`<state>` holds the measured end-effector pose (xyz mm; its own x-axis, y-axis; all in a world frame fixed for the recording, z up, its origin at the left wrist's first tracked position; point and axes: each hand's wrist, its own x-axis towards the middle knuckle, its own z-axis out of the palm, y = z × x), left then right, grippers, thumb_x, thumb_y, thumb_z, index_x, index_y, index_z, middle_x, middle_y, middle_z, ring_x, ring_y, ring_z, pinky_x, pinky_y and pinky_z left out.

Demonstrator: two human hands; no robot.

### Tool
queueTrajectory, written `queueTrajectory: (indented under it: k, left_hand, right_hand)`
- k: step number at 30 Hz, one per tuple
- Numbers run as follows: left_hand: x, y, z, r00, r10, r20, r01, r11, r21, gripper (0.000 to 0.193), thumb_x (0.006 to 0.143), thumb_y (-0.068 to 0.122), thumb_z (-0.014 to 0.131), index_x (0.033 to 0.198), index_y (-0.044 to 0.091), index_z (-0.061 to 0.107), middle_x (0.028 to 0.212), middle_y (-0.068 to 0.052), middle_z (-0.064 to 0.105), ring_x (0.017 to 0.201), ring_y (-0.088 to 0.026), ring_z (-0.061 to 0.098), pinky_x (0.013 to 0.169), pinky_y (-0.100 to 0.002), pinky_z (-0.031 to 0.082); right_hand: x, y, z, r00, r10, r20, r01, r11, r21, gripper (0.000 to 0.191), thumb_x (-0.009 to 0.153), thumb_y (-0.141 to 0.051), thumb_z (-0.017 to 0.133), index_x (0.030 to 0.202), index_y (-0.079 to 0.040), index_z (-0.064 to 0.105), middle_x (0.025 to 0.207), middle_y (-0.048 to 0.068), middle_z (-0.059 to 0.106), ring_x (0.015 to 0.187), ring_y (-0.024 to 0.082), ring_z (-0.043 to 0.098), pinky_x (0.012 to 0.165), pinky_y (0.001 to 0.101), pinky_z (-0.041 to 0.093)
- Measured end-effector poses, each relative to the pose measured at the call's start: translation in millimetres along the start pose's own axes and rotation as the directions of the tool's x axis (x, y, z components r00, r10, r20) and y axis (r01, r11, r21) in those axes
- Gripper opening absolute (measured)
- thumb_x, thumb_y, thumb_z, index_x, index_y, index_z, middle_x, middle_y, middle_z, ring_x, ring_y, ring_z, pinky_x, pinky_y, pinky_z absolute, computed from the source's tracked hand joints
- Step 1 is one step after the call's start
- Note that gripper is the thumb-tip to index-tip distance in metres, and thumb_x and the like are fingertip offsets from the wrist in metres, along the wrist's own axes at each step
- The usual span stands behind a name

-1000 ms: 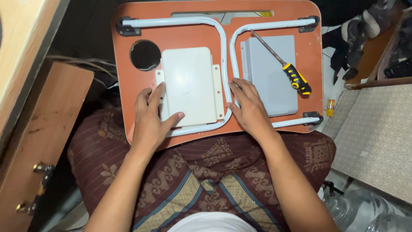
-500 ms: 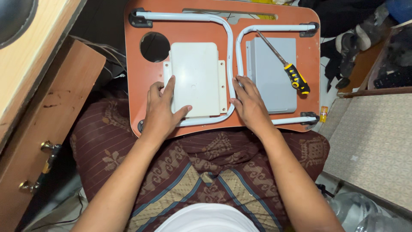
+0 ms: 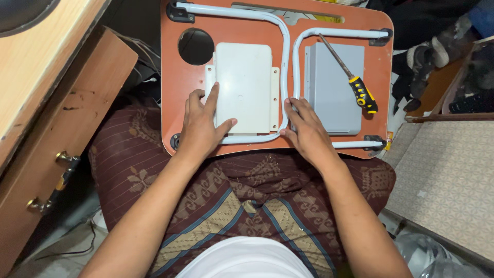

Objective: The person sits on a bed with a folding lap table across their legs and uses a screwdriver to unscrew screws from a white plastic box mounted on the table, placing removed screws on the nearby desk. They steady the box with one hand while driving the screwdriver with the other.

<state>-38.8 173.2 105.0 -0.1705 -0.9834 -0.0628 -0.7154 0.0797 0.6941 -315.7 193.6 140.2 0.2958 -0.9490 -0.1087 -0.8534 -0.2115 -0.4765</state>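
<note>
I see an orange tabletop (image 3: pixel 180 92) upside down on my lap. Left hand (image 3: pixel 201 126) flat on white box (image 3: pixel 243 85), right hand (image 3: pixel 307 131) open beside white leg (image 3: pixel 286 62). Screwdriver (image 3: pixel 350 77) lies far right; wooden drawers (image 3: pixel 56 134) left.

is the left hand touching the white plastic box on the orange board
Touching. The head view shows the left hand lying on the white plastic box: index finger along its left edge, thumb pressed onto its lower face, no gap visible.
</note>
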Motion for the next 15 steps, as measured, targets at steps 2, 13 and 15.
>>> queueTrajectory:
  k: [2, 13, 15]
  left_hand:
    - [0, 2, -1, 0.999, 0.031, -0.028, -0.031, 1.000, -0.001, 0.089, 0.081, 0.034, 0.086, 0.153, 0.002, 0.044, 0.134, -0.027, 0.043, 0.120, -0.041, 0.048, 0.098, -0.049, 0.047]
    - [-8, 17, -8, 0.997, -0.006, 0.073, 0.003, 0.999, 0.043, 0.102, 0.066, 0.044, 0.093, 0.153, 0.017, 0.046, 0.140, -0.030, 0.037, 0.131, -0.046, 0.040, 0.104, -0.053, 0.043]
    - [-8, 20, -8, 0.997, -0.013, 0.079, 0.009, 0.999, 0.050, 0.106, 0.064, 0.046, 0.093, 0.153, 0.016, 0.045, 0.140, -0.030, 0.036, 0.131, -0.046, 0.039, 0.104, -0.053, 0.044]
  right_hand:
    - [-2, 0, 0, 1.000, 0.003, -0.003, -0.003, 0.999, -0.036, 0.070, 0.086, -0.021, 0.077, 0.146, 0.002, 0.050, 0.150, 0.021, 0.049, 0.143, 0.041, 0.041, 0.115, 0.0478, 0.039]
    - [-27, -1, 5, 0.995, -0.052, -0.082, 0.053, 0.999, 0.006, 0.069, 0.087, -0.020, 0.078, 0.146, 0.002, 0.049, 0.151, 0.022, 0.048, 0.142, 0.040, 0.045, 0.116, 0.0475, 0.041]
    - [-29, 0, 9, 0.992, -0.069, -0.103, 0.067, 0.997, -0.024, 0.068, 0.088, -0.020, 0.078, 0.147, 0.000, 0.050, 0.150, 0.021, 0.049, 0.142, 0.040, 0.045, 0.116, 0.0482, 0.041]
